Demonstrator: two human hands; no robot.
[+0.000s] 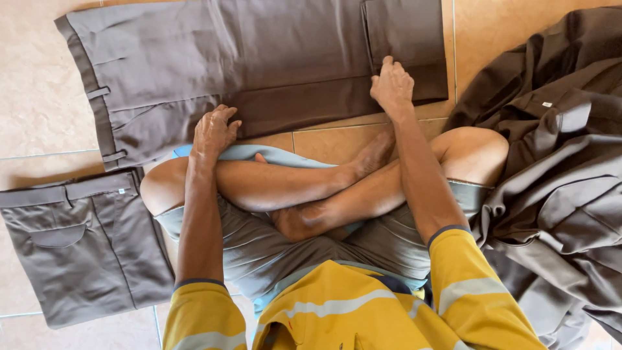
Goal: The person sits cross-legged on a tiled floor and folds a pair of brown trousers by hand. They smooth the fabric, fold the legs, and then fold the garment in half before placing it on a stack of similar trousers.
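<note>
Now brown trousers [259, 58] spread flat, smooth; hem folded back

Spread trousers [259, 58] between folded trousers [78, 246], heap [557, 175]

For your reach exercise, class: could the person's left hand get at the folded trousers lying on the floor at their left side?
Probably yes: the left hand rests on the spread trousers, and only bare tile separates it from the folded trousers.

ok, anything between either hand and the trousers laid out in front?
Nothing visible. The left hand and right hand both rest flat, directly on the brown trousers spread on the tiled floor. The folded trousers and clothes pile lie off to the sides.
</note>
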